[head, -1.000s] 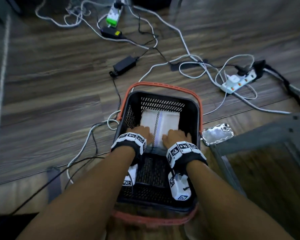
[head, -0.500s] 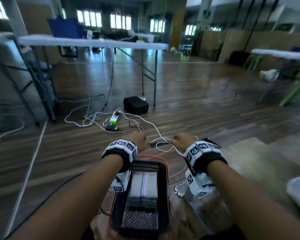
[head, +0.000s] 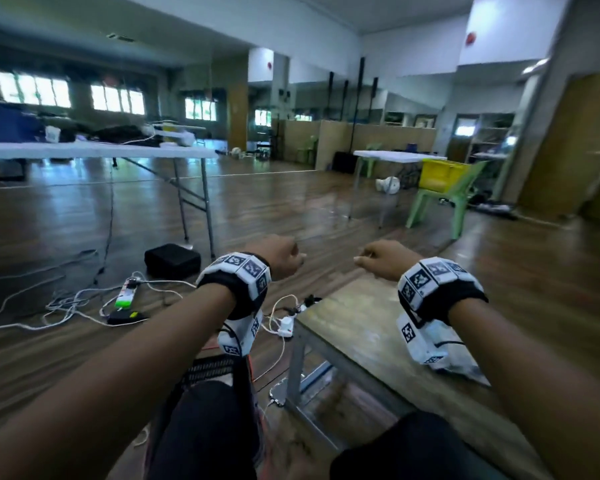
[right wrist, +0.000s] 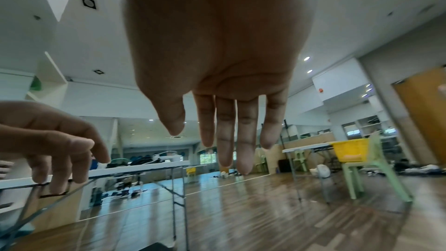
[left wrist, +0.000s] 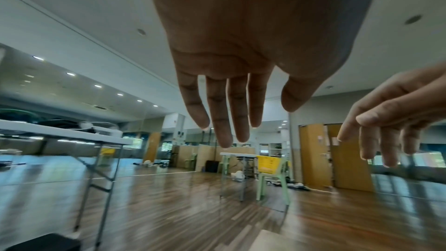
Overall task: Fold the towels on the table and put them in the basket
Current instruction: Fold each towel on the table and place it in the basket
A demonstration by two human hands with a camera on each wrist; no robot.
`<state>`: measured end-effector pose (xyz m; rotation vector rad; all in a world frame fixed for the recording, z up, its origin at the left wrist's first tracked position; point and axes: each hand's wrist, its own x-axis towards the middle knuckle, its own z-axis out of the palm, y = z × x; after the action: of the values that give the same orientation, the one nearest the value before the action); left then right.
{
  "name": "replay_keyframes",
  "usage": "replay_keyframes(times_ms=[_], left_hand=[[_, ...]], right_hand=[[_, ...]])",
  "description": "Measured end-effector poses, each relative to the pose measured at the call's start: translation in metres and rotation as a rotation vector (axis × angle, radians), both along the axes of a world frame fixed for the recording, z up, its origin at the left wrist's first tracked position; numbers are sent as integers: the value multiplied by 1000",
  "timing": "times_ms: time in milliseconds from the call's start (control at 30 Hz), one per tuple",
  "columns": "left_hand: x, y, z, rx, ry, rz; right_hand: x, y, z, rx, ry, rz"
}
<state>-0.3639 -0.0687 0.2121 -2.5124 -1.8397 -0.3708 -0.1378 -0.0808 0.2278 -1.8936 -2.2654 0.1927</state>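
My left hand (head: pixel 284 256) and right hand (head: pixel 381 258) hang side by side in the air, a short gap between them, above the floor and the near corner of the low wooden table (head: pixel 357 327). Both are empty. In the left wrist view my left hand (left wrist: pixel 241 117) shows straight, loosely spread fingers, and my right hand (right wrist: pixel 205 140) looks the same in its own view. Only a strip of the black mesh basket (head: pixel 208 370) shows below my left forearm, beside my knee. Its inside and the towel are hidden.
A pale crumpled thing (head: pixel 461 367) lies on the table under my right wrist. Cables and power strips (head: pixel 125 296) trail over the wooden floor at left. A folding table (head: pixel 94 150) stands beyond them, a green chair with a yellow bin (head: pixel 440 174) at right.
Both hands have let go of the folded towel in the basket and risen clear of it. The head view has swung up from the basket to the room.
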Motion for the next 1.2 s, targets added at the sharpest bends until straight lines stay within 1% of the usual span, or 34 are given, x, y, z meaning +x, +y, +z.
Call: replay_keyframes(times_ms=[133, 233, 367, 533, 600, 667, 767, 867, 1000, 1133, 1200], left_hand=[[53, -2, 5, 6, 21, -153], [90, 3, 4, 13, 22, -250], [134, 10, -2, -20, -39, -360], [186, 9, -26, -59, -48, -475], [203, 10, -37, -90, -85, -519], [216, 10, -50, -133, -131, -538], [235, 7, -69, -157, -103, -557], [252, 2, -84, -190, -73, -566], [276, -5, -101, -198, -32, -593], [302, -1, -123, -219, -2, -607], [314, 6, -138, -202, 3, -614]], right_hand=[[53, -28, 5, 26, -3, -118], [86, -44, 1, 29, 20, -213], [119, -66, -10, 32, 58, -321], [150, -100, -29, 39, 69, -456], [164, -113, -37, 13, 58, -496], [177, -127, -47, -8, 43, -542], [197, -143, -62, -36, 43, -606], [214, -153, -79, -61, 51, -628], [228, -155, -101, -78, 119, -643], [240, -142, -126, -131, 119, -604], [248, -130, -139, -137, 119, -598]])
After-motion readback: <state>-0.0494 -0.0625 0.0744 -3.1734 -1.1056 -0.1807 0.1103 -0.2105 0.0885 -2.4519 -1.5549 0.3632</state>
